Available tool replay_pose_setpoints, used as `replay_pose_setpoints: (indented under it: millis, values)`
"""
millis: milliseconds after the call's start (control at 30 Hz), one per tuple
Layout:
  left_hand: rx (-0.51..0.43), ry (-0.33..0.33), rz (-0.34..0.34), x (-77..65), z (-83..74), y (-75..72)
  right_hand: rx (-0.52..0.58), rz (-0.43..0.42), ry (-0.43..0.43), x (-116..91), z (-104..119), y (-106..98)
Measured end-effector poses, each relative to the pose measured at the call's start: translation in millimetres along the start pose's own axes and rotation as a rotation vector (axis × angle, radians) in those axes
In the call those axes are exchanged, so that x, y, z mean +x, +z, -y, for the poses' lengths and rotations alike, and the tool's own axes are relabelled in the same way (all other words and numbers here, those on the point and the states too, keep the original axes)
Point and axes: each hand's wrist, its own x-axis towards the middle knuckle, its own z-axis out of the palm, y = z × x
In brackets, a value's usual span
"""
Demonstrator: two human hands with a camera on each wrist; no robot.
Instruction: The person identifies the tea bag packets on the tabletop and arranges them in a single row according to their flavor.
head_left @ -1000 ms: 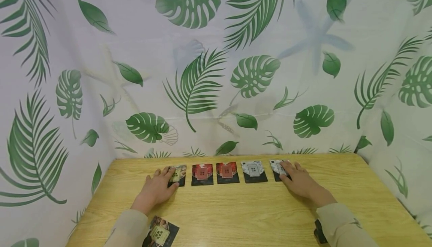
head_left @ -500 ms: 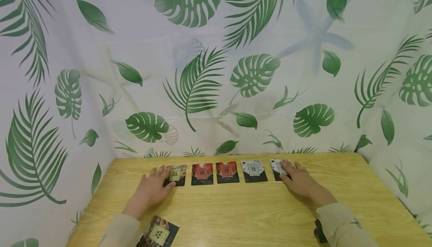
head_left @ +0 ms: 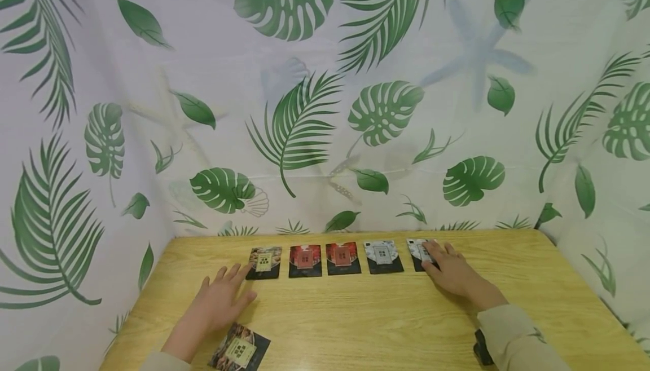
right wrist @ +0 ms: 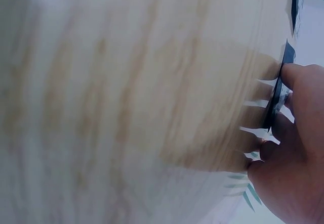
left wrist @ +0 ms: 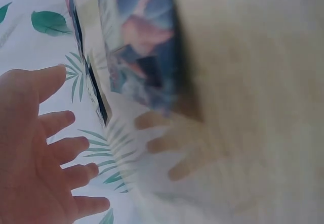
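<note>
Flat printed sachets lie in a row along the back of the wooden table. My left hand (head_left: 218, 300), fingers spread and holding nothing, is just in front of the leftmost sachet (head_left: 270, 272), which has a yellow label. Nearer me, below that hand, another yellow-labelled sachet (head_left: 240, 353) lies at an angle. In the left wrist view a blurred sachet (left wrist: 144, 47) appears beyond the hand's spread fingers. My right hand (head_left: 452, 269) rests on the rightmost white-and-black sachet (head_left: 415, 251), covering its right part. The right wrist view shows the thumb and fingertips at that sachet's dark edge.
Between the hands lie two red-and-black sachets (head_left: 304, 266) (head_left: 343, 264) and another white-and-black sachet (head_left: 383, 264). A leaf-patterned cloth (head_left: 315, 134) hangs behind the table (head_left: 355, 320) and at both sides. A small black object (head_left: 482, 348) is at the right sleeve.
My left hand has come off the leftmost sachet and drawn back toward me and to the left, uncovering it. The right hand stays on its sachet.
</note>
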Motion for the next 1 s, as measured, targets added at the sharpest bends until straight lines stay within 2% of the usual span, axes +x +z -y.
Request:
replay_pose_setpoints:
  millis: [333,500,767,1000]
  values:
    - [-0.047,-0.028,0.068,-36.6,5.0,5.5,0.011,0.003,0.005,0.6,0.5,-0.5]
    - [-0.059,-0.031,0.078,-51.1,2.5,9.4,0.013,0.017,0.013,-0.3,1.6,-1.0]
    - [-0.113,-0.069,0.126,-62.4,-2.8,13.7,0.007,0.005,0.005,-1.8,2.4,-1.0]
    - [-0.109,-0.085,0.177,-67.1,-3.5,21.1,0.011,0.003,0.007,-2.1,2.3,-1.3]
